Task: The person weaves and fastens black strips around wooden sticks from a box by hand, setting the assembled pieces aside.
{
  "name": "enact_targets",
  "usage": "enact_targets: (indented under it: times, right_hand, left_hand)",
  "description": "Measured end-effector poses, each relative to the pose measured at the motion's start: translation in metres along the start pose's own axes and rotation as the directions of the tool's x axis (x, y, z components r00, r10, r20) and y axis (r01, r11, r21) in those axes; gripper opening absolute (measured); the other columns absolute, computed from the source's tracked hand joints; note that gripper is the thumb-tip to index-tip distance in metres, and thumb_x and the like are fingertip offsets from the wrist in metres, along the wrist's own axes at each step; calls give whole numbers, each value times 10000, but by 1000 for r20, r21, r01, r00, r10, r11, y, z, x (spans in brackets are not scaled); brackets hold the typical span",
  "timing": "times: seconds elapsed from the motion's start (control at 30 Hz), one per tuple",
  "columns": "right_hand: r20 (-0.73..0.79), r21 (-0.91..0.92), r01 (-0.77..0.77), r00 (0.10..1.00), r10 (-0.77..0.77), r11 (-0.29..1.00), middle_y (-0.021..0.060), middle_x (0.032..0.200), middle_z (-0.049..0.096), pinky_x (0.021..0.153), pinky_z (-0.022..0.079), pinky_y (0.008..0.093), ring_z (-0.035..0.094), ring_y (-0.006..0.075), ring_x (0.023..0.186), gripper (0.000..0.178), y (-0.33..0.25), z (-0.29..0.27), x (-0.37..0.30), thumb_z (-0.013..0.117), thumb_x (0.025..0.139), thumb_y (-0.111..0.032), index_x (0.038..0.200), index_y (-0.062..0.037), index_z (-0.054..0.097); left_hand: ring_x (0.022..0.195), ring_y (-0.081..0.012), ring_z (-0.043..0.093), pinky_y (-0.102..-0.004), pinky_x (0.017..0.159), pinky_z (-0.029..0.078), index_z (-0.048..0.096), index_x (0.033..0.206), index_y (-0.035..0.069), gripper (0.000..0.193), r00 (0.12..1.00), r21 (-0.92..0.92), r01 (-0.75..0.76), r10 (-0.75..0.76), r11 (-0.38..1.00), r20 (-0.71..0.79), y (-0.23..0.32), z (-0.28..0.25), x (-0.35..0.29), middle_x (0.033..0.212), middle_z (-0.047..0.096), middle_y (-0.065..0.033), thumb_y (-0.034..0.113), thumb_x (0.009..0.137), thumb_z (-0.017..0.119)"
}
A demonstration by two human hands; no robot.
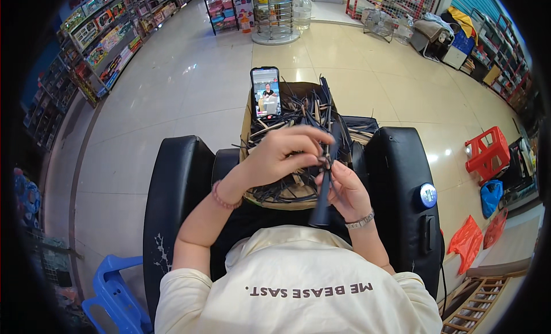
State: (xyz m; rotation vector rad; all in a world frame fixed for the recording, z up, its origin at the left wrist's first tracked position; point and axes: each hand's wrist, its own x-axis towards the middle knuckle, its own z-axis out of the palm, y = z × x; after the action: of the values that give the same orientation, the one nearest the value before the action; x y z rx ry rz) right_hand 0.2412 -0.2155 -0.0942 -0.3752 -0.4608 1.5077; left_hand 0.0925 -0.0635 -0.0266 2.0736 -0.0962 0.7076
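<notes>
A long, narrow black piece, wider at its lower end, hangs tilted in front of my chest. My right hand grips its upper part between thumb and fingers. My left hand pinches at the top of the same piece, its thumb and a fingertip meeting there. What exactly lies between those fingertips is too small to make out. Under both hands sits a cardboard box filled with tangled black strips and some light brown ones. A phone with its screen lit leans upright at the box's far left corner.
Black padded armrests flank me. A round blue-lit button is on the right armrest. A blue plastic chair stands lower left; a red stool and red bags are at right. Stocked shelves line the far left.
</notes>
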Motion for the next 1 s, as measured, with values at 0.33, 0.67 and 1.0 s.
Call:
enact_targets:
  times: [0.33, 0.67, 1.0]
  right_hand:
    - [-75, -626, 351, 862, -502, 696, 125, 1110, 658, 827, 562, 288, 660, 147, 920, 290, 48, 16, 0, 606, 905, 33, 1189, 82, 575]
    - [-71, -514, 366, 883, -464, 776, 136, 1090, 657, 893, 547, 344, 657, 190, 967, 260, 52, 9, -5, 591, 913, 25, 1170, 25, 546]
    - [-47, -501, 416, 862, -504, 759, 138, 1111, 647, 896, 541, 327, 653, 190, 994, 289, 54, 6, -5, 587, 901, 64, 1182, 18, 531]
  left_hand:
    - [777, -180, 624, -283, 692, 485, 652, 860, -35, 60, 919, 36, 232, -207, 972, -336, 26, 32, -34, 860, 660, -97, 24, 854, 656]
    - [708, -166, 590, -268, 644, 462, 612, 825, -36, 79, 957, 88, 231, -210, 969, -200, 20, 23, -29, 795, 629, -82, 28, 852, 649]
    - [774, -190, 601, -293, 690, 472, 615, 835, -13, 60, 976, 231, 114, -64, 966, -210, 15, 31, -34, 834, 616, -91, 23, 835, 663]
